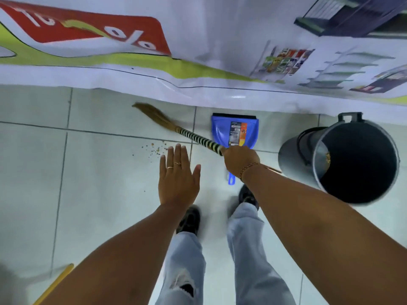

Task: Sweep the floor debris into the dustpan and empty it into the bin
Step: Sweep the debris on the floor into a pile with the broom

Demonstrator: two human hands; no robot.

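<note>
Blue dustpan (235,130), handle partly hidden beneath my right hand (240,160), which is gripping the broom (176,128); my left hand (178,179) is hovering open, empty.

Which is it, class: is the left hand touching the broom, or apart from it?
Apart. The head view shows the left hand open and flat, with floor visible between it and the broom.

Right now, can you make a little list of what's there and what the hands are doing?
right hand: gripping the broom by its striped handle
left hand: open, flat, empty
debris: scattered crumbs on the floor tiles, not yet swept
dustpan: blue, lying on the floor
bin: grey, right of the dustpan
</note>
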